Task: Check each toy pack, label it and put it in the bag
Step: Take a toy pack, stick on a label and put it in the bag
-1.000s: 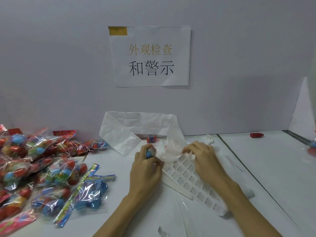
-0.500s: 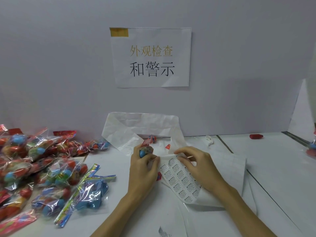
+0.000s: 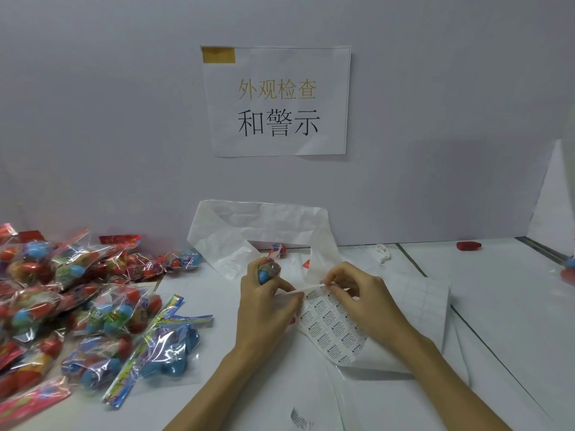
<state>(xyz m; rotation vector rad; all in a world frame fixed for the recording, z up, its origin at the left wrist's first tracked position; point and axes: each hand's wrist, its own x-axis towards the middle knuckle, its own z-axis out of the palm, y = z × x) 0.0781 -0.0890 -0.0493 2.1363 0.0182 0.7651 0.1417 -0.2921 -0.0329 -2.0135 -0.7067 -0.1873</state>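
Observation:
My left hand (image 3: 264,309) grips a small toy pack (image 3: 268,270) with blue and red balls, and its fingertips also pinch the top edge of a sheet of warning labels (image 3: 331,328). My right hand (image 3: 357,301) pinches the same sheet's top edge at a label, with the sheet lifted and curled over the table. Behind both hands a white plastic bag (image 3: 249,231) lies open against the wall, with a toy pack (image 3: 278,249) visible in its mouth. A big pile of toy packs (image 3: 71,293) in clear wrap covers the table's left side.
A second, mostly bare label backing sheet (image 3: 426,303) lies under my right hand. A paper sign (image 3: 277,101) hangs on the grey wall. A red piece (image 3: 469,245) lies at the far right, a white scrap (image 3: 382,251) near the wall, and another toy (image 3: 569,269) at the right edge.
The label sheet has come up off the table and curled toward me; both hands now hold its top edge. The left hand keeps the toy pack.

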